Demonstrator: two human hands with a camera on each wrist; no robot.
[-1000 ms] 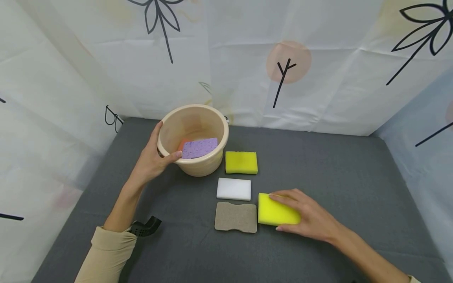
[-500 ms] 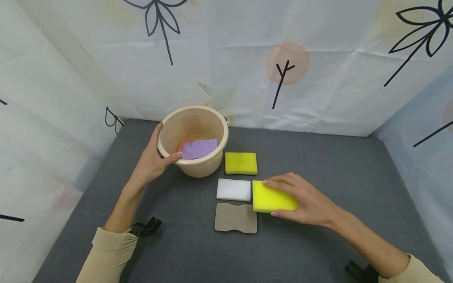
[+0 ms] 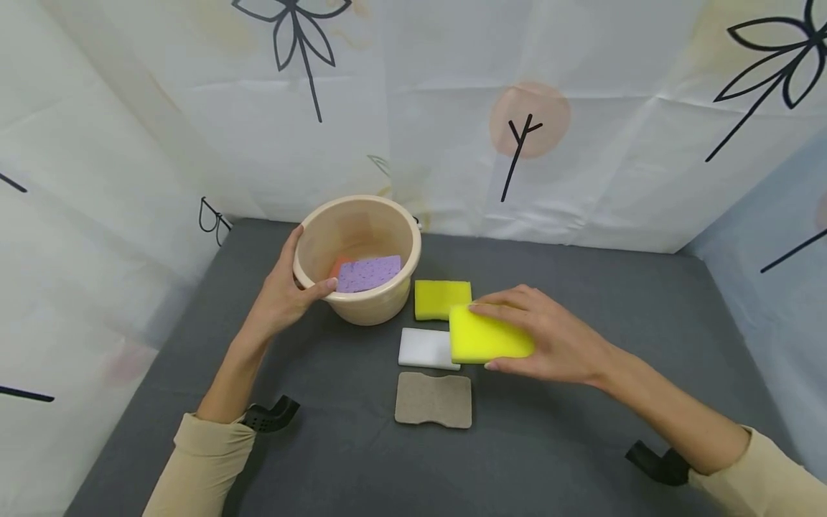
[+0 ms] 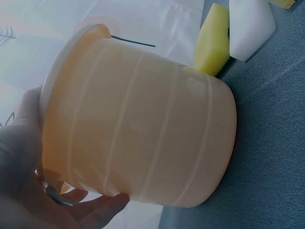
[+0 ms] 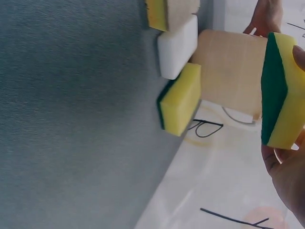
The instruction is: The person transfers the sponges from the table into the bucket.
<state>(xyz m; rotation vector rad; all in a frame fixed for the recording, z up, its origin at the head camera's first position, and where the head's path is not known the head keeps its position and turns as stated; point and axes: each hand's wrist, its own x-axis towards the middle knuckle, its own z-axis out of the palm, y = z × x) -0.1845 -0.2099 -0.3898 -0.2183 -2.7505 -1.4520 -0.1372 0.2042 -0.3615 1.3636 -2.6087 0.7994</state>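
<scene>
A cream plastic bucket (image 3: 371,310) stands at the back left of the table, and my left hand (image 3: 279,296) grips its rim, thumb over the near edge. Inside the bucket lie a purple sponge (image 3: 370,273) and an orange piece (image 3: 340,266), partly hidden behind it. My right hand (image 3: 549,334) pinches a yellow sponge (image 3: 487,339) between thumb and fingers, above the table. The right wrist view shows a green scouring layer (image 5: 274,90) on this sponge's underside. Below it, a white sponge (image 3: 423,348) is partly covered. Another yellow sponge (image 3: 439,298) lies beside the bucket.
Nearest me in the row lies a grey-beige sponge (image 3: 433,400) with notched sides. The dark grey table (image 3: 336,459) is bounded by white patterned cloth (image 3: 446,129) at the back and sides. A metal handle fitting (image 4: 58,194) shows at the bucket's rim.
My right hand has carried the yellow sponge up off the table, away from me and slightly left, from beside the grey-beige sponge to over the white one. The left hand keeps its grip on the bucket.
</scene>
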